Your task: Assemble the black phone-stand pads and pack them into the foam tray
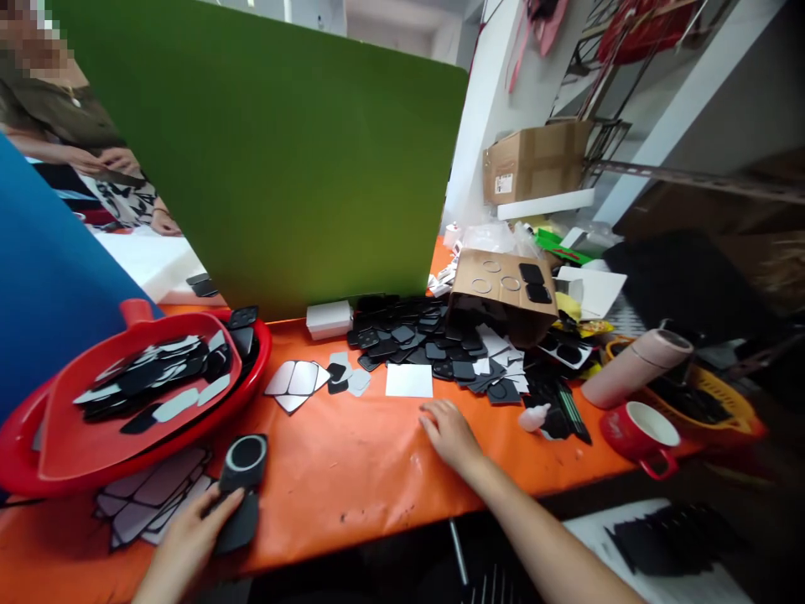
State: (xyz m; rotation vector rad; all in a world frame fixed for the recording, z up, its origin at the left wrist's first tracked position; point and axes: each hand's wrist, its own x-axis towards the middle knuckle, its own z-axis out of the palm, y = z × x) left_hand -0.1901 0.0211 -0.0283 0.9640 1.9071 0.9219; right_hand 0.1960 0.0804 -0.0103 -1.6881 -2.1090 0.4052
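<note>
My left hand (189,537) lies at the near left of the orange table (340,478), its fingers wrapped on a black flat part (236,524); a second black part with a round ring (244,460) sits just beyond its fingertips. My right hand (449,434) rests palm down on the table, fingers stretched flat, holding nothing. It lies just below a white card (408,380). Behind the card spreads a pile of black parts (415,340).
A red tray (126,403) with black and grey pieces stands at the left, above grey sheets (151,495). A green divider (270,159) rises behind. A cardboard box (506,289), red mug (638,432), pink tube (635,369) and yellow basket (723,403) crowd the right. Another person sits far left.
</note>
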